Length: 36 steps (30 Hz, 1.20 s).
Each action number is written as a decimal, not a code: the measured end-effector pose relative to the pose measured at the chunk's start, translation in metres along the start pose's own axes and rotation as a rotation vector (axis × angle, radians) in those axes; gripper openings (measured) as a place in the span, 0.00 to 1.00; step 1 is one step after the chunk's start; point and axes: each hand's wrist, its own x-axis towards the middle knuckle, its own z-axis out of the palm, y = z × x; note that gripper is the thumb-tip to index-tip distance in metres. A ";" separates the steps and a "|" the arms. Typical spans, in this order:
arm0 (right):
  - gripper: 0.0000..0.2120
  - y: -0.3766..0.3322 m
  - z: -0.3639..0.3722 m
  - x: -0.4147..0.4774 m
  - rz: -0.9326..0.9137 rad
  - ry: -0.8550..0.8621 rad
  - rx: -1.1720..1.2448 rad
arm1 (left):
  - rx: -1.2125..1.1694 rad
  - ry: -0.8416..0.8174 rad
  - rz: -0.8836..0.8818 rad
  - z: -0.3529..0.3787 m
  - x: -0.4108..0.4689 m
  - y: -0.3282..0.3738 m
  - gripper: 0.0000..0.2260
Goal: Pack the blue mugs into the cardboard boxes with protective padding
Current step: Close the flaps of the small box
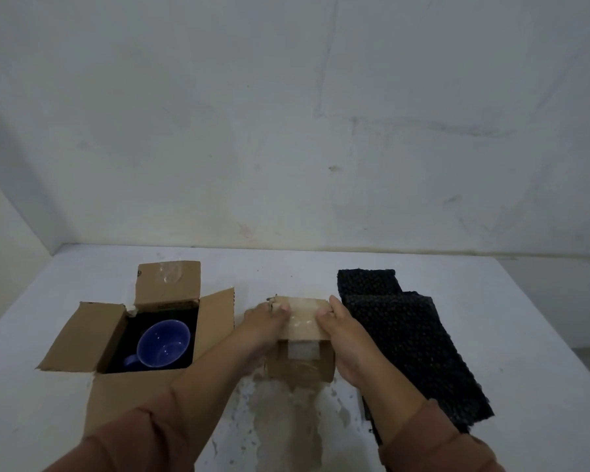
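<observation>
Gripping small closed brown cardboard box (300,338) at table (423,284) centre: left hand (264,320) and right hand (341,335) on opposite sides, fingers curled onto taped top flaps. Glossy blue ceramic mug (162,342) upright inside open brown cardboard box (143,335) with dark lining, left. Black bubble-textured padding sheets (409,338) flat, just right of right hand.
</observation>
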 end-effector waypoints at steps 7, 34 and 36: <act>0.20 -0.004 0.007 0.011 -0.111 0.100 -0.131 | -0.022 -0.031 0.138 0.001 0.010 0.006 0.18; 0.37 -0.007 -0.015 0.017 -0.220 -0.029 -0.516 | 0.091 -0.090 0.244 -0.001 0.030 -0.011 0.27; 0.38 -0.010 -0.019 0.017 -0.215 -0.048 -0.559 | 0.125 -0.100 0.234 -0.004 0.028 -0.008 0.28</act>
